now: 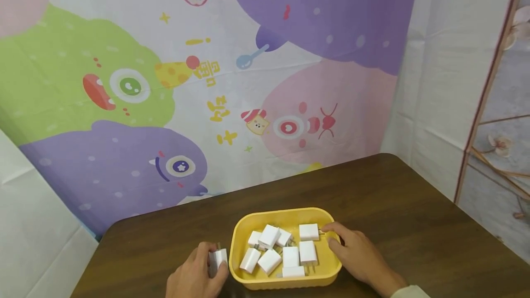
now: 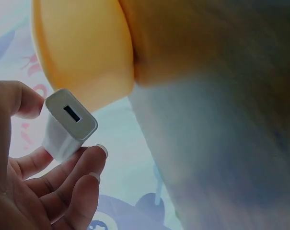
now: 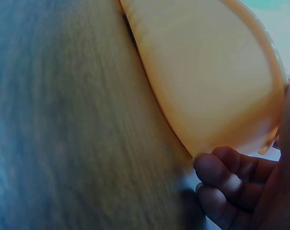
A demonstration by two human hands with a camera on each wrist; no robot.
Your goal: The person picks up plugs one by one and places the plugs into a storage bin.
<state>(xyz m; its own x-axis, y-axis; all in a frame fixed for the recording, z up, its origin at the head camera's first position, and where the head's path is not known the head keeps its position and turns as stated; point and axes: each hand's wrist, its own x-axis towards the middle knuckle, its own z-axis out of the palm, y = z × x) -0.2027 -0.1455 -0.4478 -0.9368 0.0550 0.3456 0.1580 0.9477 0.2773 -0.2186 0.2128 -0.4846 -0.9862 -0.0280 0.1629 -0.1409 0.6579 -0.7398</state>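
Note:
A white USB charger plug (image 2: 63,124) is held between the thumb and fingers of my left hand (image 1: 198,271), just left of the yellow basket (image 1: 238,236). Its slotted USB face shows in the left wrist view, and its prongs point away in the head view. My right hand (image 1: 359,253) reaches over the basket's right rim, thumb and forefinger apart, the forefinger tip close to the prongs of a white charger (image 1: 308,232). Whether it touches them I cannot tell. Other right fingers (image 3: 216,172) curl beside the basket's outer wall in the right wrist view.
Several more white chargers (image 1: 270,261) lie jumbled inside the basket, some on top of others. The basket stands on a dark wooden table (image 1: 356,187). A cartoon-printed cloth (image 1: 232,82) hangs behind the table, with pale panels at both sides.

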